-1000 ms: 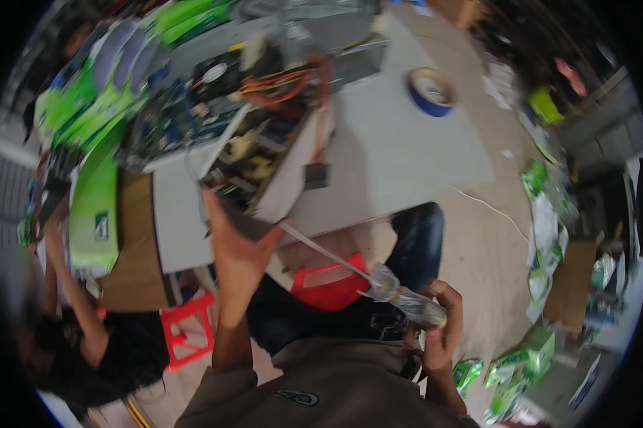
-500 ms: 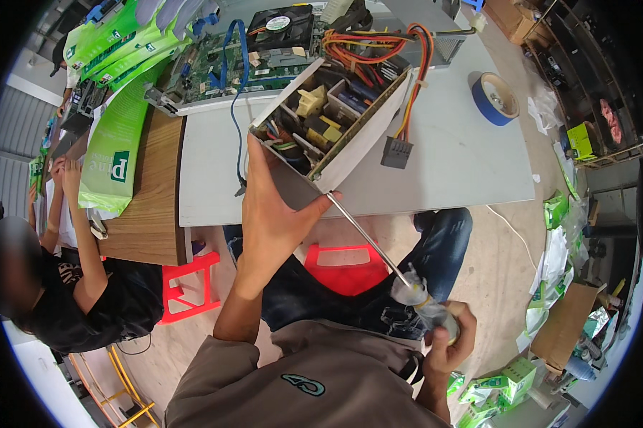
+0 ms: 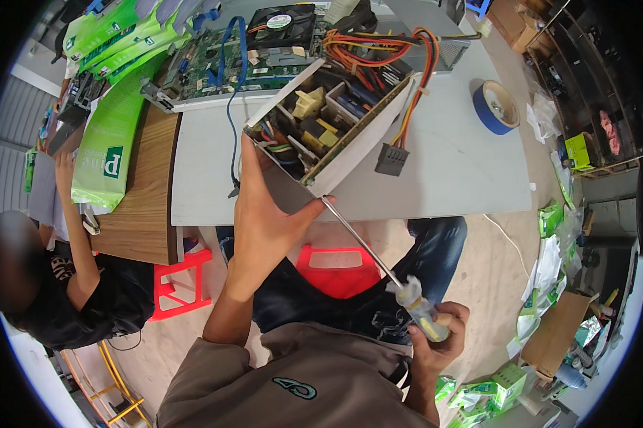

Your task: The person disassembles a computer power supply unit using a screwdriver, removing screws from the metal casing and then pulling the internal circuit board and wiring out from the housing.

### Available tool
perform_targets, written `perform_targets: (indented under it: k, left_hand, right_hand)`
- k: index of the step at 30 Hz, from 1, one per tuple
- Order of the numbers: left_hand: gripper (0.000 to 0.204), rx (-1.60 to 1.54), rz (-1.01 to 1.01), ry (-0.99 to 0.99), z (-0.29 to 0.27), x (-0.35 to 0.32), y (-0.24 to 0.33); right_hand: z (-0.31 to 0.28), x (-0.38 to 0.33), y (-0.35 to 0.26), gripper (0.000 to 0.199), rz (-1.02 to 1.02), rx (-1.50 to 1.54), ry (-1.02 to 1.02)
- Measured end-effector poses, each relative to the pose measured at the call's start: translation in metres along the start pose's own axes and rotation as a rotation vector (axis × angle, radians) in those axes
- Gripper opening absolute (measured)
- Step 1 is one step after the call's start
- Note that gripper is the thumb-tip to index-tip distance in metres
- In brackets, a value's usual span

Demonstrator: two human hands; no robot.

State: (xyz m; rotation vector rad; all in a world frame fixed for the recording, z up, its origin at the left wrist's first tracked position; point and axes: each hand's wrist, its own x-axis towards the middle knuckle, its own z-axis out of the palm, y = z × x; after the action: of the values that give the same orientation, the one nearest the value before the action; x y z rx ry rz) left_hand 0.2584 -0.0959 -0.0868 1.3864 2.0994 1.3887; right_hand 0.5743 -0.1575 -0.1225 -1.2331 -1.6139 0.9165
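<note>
An opened computer power supply (image 3: 321, 125) is tilted up over the near part of the grey table, its coils, heat sinks and wires showing inside. My left hand (image 3: 268, 221) grips its near left corner, thumb stretched along the lower edge. In my right hand (image 3: 443, 339) is a long screwdriver (image 3: 364, 246), held by its wrapped, translucent handle. The shaft runs up to the casing's near corner beside my left thumb; what the tip touches is too small to tell. Orange, red and yellow cables (image 3: 407, 43) trail from the unit, ending in a black connector (image 3: 392, 159).
Behind the power supply lie a green circuit board (image 3: 264, 68) and a black fan (image 3: 282, 25). A blue tape roll (image 3: 495, 107) sits at the table's right. Green packages (image 3: 104, 153) cover the wooden table at left, where another person (image 3: 86, 285) sits.
My right hand and the screwdriver handle have shifted slightly left, and the right fingers have changed their hold on it. The power supply stays in my left hand. The whole view has moved a little.
</note>
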Motion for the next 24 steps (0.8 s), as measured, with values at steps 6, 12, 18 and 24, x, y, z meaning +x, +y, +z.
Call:
perform_targets:
  k: [6, 12, 18, 24]
  left_hand:
    - [0.129, 0.017, 0.001, -0.01, 0.002, -0.005, 0.002]
    - [0.132, 0.025, 0.014, -0.005, 0.003, 0.0, -0.003]
    - [0.13, 0.03, 0.052, -0.01, 0.001, 0.0, -0.001]
    - [0.109, 0.24, 0.157, 0.223, 0.003, -0.034, 0.004]
  right_hand:
    - [0.004, 0.0, -0.013, 0.052, 0.384, 0.489, 0.064]
    - [0.002, 0.006, 0.001, 0.044, 0.129, 0.187, -0.019]
    - [0.0, 0.001, 0.014, 0.04, 0.08, 0.24, 0.103]
    - [-0.006, 0.002, 0.021, 0.042, 0.151, 0.401, 0.175]
